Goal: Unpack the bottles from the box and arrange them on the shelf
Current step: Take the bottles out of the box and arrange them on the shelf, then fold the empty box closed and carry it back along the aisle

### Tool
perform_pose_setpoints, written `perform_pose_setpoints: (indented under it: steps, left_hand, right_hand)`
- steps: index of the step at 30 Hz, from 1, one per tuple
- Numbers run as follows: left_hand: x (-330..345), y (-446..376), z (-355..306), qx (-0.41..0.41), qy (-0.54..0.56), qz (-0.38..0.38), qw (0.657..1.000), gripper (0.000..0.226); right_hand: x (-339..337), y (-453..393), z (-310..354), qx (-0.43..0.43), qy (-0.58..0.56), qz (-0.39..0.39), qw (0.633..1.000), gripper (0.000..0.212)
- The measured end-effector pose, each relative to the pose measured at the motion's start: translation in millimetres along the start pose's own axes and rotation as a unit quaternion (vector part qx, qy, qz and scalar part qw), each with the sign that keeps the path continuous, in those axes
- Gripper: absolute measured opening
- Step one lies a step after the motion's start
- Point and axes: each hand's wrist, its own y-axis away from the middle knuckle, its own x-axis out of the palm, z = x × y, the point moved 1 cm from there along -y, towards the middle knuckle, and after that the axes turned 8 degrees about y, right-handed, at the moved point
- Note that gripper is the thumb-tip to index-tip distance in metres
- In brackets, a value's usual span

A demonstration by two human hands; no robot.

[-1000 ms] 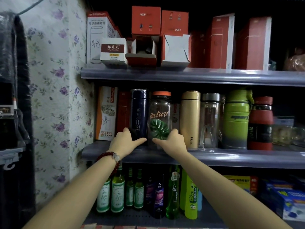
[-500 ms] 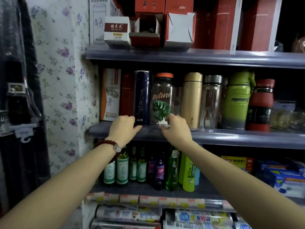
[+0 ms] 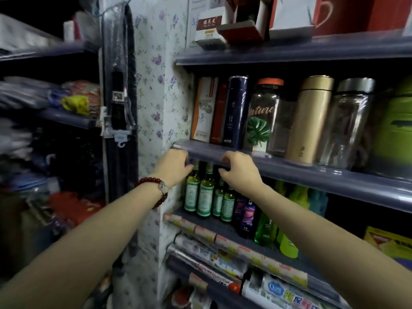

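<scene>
Both hands sit at the front lip of the middle shelf [image 3: 312, 175], empty. The left hand [image 3: 172, 167] has its fingers loosely curled, the tips just in front of the necks of the green-labelled bottles [image 3: 199, 195] on the shelf below; it grips nothing. A dark red bead bracelet [image 3: 156, 188] circles that wrist. The right hand [image 3: 239, 169] is also half curled, its knuckles up against the shelf lip and its thumb hanging beneath the edge; whether the fingertips actually press on the lip cannot be told.

Just beyond the right hand, standing on the middle shelf, is the clear glass bottle [image 3: 263, 117] with an orange lid, the word "Nature" and a green leaf printed on it. It stands upright, near the front edge. To its left is a dark blue flask [image 3: 236, 110], then printed cartons against the floral wallpaper [image 3: 153, 85]. To its right come a gold flask [image 3: 310, 119], a clear jar with a silver lid [image 3: 350, 121] and a green container, blurred, at the right edge of the frame.

On the top shelf are red and white cartons [image 3: 240, 21], some with flaps open. Further left, another rack of goods is blurred
</scene>
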Motion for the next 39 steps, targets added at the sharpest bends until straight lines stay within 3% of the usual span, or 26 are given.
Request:
perform_pose_setpoints:
  steps: [7, 14, 27, 39]
  left_hand:
    - [-16, 110, 43, -0.201, -0.023, 0.067, 0.977, 0.018]
    - [-37, 236, 86, -0.348, -0.058, 0.068, 0.933, 0.024]
    - [-71, 398, 120, -0.489, -0.096, 0.075, 0.864, 0.031]
    - [-74, 496, 138, -0.629, -0.103, 0.043, 0.769, 0.028]
  right_hand:
    - [57, 40, 31, -0.074, -0.091, 0.123, 0.985, 0.026]
    - [114, 102, 87, -0.136, -0.121, 0.252, 0.95, 0.025]
    - [181, 203, 188, -0.165, -0.161, 0.367, 0.901, 0.008]
    - [229, 255, 271, -0.298, -0.168, 0.463, 0.818, 0.01]
